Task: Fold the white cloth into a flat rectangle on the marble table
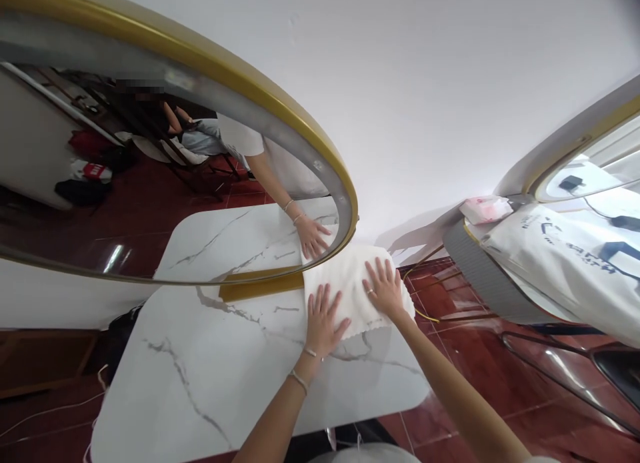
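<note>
A white cloth [350, 276] with a scalloped edge lies spread on the right part of a white marble-patterned table [200, 369]. My left hand [323, 326] rests flat on the cloth's near left part, fingers spread, two bracelets at the wrist. Flat on its right part lies my right hand [384, 289], fingers apart, a ring on one finger. Neither hand grips anything. The cloth's far left edge passes close to the foot of a gold-framed oval mirror [345, 176], which reflects one arm and hand.
The mirror's gold base [260, 286] stands at the table's back. To the right, a second table [470, 249] carries a tissue pack [486, 209], a printed white cloth bag [565, 263] and another mirror [590, 149]. A black chair [617, 369] and red tiled floor [465, 383] lie below.
</note>
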The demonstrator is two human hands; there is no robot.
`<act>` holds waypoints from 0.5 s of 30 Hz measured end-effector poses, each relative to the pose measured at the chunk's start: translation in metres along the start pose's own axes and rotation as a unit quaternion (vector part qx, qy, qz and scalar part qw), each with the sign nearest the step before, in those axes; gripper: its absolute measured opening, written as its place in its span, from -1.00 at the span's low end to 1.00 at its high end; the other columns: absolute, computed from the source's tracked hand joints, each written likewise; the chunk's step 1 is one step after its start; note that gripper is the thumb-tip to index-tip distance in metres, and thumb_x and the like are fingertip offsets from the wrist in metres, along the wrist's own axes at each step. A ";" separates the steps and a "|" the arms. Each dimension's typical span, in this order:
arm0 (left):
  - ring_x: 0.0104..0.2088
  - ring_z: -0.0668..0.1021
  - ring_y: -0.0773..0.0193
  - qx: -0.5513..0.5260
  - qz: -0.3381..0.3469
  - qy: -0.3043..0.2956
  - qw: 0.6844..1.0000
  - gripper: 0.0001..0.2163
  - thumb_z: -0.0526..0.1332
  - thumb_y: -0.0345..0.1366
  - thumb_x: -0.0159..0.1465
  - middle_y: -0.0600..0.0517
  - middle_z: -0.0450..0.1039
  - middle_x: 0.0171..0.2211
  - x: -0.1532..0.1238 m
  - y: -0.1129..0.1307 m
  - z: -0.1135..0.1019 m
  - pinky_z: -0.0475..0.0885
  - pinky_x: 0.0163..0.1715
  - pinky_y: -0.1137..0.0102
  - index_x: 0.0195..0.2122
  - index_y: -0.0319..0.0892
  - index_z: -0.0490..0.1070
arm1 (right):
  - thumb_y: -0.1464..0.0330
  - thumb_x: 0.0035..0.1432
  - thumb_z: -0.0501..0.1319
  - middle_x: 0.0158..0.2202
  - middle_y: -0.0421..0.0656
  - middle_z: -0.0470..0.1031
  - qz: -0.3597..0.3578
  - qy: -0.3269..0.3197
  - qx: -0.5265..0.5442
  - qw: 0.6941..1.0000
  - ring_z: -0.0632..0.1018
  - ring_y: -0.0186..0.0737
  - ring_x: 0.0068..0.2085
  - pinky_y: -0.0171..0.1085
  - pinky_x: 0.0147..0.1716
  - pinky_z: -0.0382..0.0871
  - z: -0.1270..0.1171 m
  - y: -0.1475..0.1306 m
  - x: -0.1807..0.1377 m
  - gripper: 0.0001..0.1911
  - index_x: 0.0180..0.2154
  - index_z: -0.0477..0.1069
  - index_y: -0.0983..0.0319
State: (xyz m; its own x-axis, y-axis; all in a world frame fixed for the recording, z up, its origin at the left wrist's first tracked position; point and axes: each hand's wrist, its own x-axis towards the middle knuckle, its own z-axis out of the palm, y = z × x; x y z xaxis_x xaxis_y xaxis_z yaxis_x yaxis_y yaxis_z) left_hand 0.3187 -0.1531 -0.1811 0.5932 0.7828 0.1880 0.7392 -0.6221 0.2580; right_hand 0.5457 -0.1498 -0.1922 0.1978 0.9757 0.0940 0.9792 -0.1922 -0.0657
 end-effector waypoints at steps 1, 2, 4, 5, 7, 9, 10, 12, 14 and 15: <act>0.35 -0.02 -0.04 -0.001 0.003 0.000 1.000 -0.40 0.07 -0.04 0.31 -0.09 -0.13 0.37 -0.008 0.004 -0.002 -0.06 0.26 -0.03 0.34 -0.05 -0.03 | 0.12 0.34 -0.13 0.38 -0.10 -0.11 -0.003 0.006 0.000 1.000 -0.13 0.07 0.37 0.17 0.24 -0.11 -0.001 0.000 -0.012 -0.43 0.32 -0.01 0.11; 0.35 -0.02 -0.04 0.000 0.009 -0.001 1.000 -0.40 0.06 -0.04 0.32 -0.08 -0.13 0.38 -0.020 0.008 -0.006 -0.06 0.26 -0.03 0.34 -0.05 -0.05 | 0.11 0.33 -0.12 0.38 -0.10 -0.11 -0.009 0.015 0.002 1.000 -0.13 0.06 0.37 0.16 0.25 -0.13 -0.002 -0.001 -0.028 -0.42 0.32 -0.02 0.11; 0.35 0.00 -0.03 0.008 0.022 -0.007 1.000 -0.39 0.06 -0.02 0.31 -0.06 -0.11 0.37 -0.051 0.015 -0.014 -0.03 0.26 -0.02 0.35 -0.03 -0.07 | 0.06 0.30 -0.08 0.39 -0.10 -0.13 -0.030 0.037 0.008 0.999 -0.13 0.07 0.37 0.17 0.25 -0.16 -0.004 -0.004 -0.070 -0.35 0.33 -0.08 0.10; 0.35 0.02 -0.03 0.018 0.028 -0.011 0.999 -0.38 0.06 -0.02 0.31 -0.06 -0.10 0.37 -0.070 0.018 -0.018 -0.01 0.25 -0.01 0.35 -0.03 -0.08 | 0.02 0.27 -0.05 0.39 -0.10 -0.16 -0.043 0.046 0.014 0.998 -0.13 0.09 0.37 0.18 0.25 -0.16 -0.006 -0.006 -0.093 -0.30 0.35 -0.15 0.09; 0.34 0.05 -0.02 0.047 0.037 -0.016 0.998 -0.36 0.08 -0.02 0.29 -0.06 -0.05 0.36 -0.110 0.022 -0.022 0.03 0.24 0.03 0.35 -0.02 -0.07 | -0.01 0.23 0.00 0.40 -0.09 -0.20 -0.064 0.057 0.028 0.996 -0.11 0.14 0.37 0.20 0.24 -0.12 -0.008 -0.014 -0.135 -0.22 0.35 -0.25 0.06; 0.33 0.08 -0.01 0.076 0.047 -0.005 0.996 -0.34 0.10 -0.01 0.26 -0.06 0.03 0.33 -0.145 0.024 -0.021 0.07 0.22 0.05 0.34 -0.02 -0.05 | -0.04 0.19 0.03 0.39 -0.07 -0.19 -0.071 0.061 0.036 0.995 -0.09 0.19 0.36 0.23 0.22 -0.09 -0.009 -0.023 -0.164 -0.17 0.36 -0.27 0.05; 0.32 0.10 -0.01 0.084 0.052 0.004 0.995 -0.33 0.11 0.01 0.24 -0.06 0.07 0.32 -0.158 0.025 -0.020 0.09 0.21 0.06 0.34 -0.02 -0.04 | -0.04 0.18 0.04 0.39 -0.06 -0.18 -0.073 0.063 0.038 0.995 -0.07 0.20 0.36 0.25 0.21 -0.08 -0.010 -0.028 -0.173 -0.16 0.36 -0.27 0.04; 0.31 0.13 -0.02 0.085 0.050 0.016 0.995 -0.31 0.14 0.01 0.22 -0.04 0.09 0.31 -0.169 0.025 -0.018 0.13 0.19 0.07 0.34 -0.02 -0.02 | -0.03 0.18 0.05 0.39 -0.06 -0.17 -0.074 0.068 0.044 0.994 -0.06 0.22 0.35 0.26 0.20 -0.07 -0.011 -0.036 -0.179 -0.16 0.35 -0.26 0.03; 0.32 0.12 0.01 0.070 0.014 0.020 0.997 -0.34 0.14 -0.09 0.24 -0.02 0.02 0.34 -0.159 0.023 -0.019 0.19 0.18 0.12 0.34 -0.02 -0.03 | 0.00 0.19 0.05 0.39 -0.06 -0.17 -0.074 0.077 0.049 0.993 -0.06 0.22 0.35 0.27 0.19 -0.07 -0.011 -0.042 -0.174 -0.18 0.35 -0.26 0.01; 0.32 0.11 0.02 0.061 -0.010 0.023 0.998 -0.37 0.13 -0.16 0.26 0.00 -0.04 0.35 -0.145 0.021 -0.020 0.21 0.18 0.14 0.34 -0.02 -0.04 | 0.00 0.20 0.05 0.39 -0.07 -0.18 -0.074 0.082 0.051 0.993 -0.06 0.22 0.35 0.28 0.19 -0.07 -0.010 -0.045 -0.170 -0.19 0.35 -0.26 0.01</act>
State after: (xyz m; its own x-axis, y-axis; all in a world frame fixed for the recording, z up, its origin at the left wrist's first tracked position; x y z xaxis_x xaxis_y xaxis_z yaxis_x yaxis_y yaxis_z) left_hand 0.2419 -0.2798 -0.1838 0.5653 0.7926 0.2287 0.7853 -0.6019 0.1451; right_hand 0.4686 -0.3081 -0.1953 0.0649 0.9607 0.2697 0.9899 -0.0279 -0.1388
